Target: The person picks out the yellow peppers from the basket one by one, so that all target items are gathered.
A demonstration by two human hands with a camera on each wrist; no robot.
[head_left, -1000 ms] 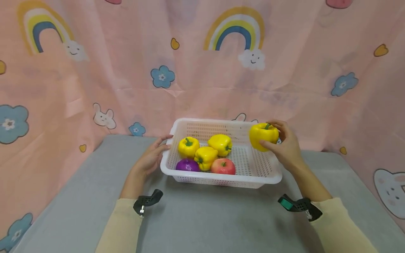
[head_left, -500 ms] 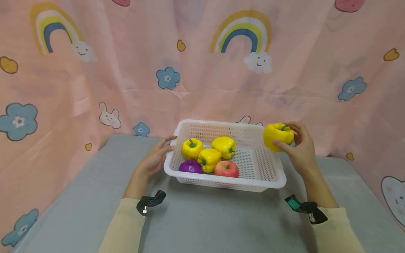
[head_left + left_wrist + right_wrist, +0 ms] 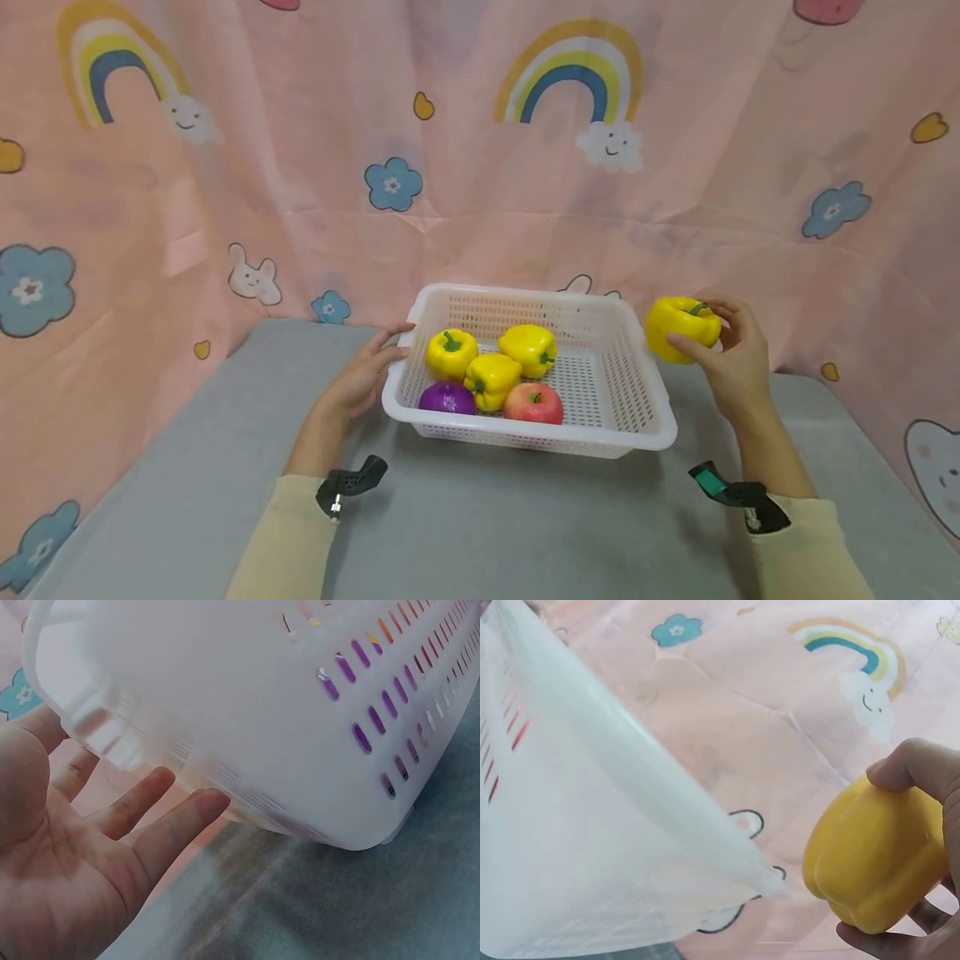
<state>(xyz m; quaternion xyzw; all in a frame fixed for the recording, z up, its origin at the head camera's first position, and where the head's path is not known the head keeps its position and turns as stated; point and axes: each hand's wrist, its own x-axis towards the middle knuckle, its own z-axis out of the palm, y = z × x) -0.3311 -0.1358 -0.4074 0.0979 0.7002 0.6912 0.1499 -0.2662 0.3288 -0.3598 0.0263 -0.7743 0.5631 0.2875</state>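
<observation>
A white plastic basket [image 3: 525, 435] with slotted walls sits mid-table in the head view. Inside it lie 3 yellow bell peppers [image 3: 452, 353], a red apple [image 3: 534, 404] and a shiny purple round vegetable [image 3: 447, 398]. My left hand [image 3: 362, 379] holds the basket's left rim; in the left wrist view its fingertips [image 3: 214, 802] are against the outer wall under the rim. Just outside the right rim, my right hand [image 3: 731, 354] grips another yellow bell pepper [image 3: 678, 330] between thumb and fingers, raised above the table. The right wrist view shows this pepper [image 3: 877, 855] apart from the basket.
The grey-covered table [image 3: 510, 525] extends around the basket on every side. Behind it hangs a pink curtain [image 3: 465, 242] printed with rainbows, flowers and rabbits. Black bands [image 3: 348, 486] with camera mounts sit on both wrists.
My right hand has carried the yellow bell pepper rightward, from over the basket's right end to outside its rim. The left hand stays at the left rim.
</observation>
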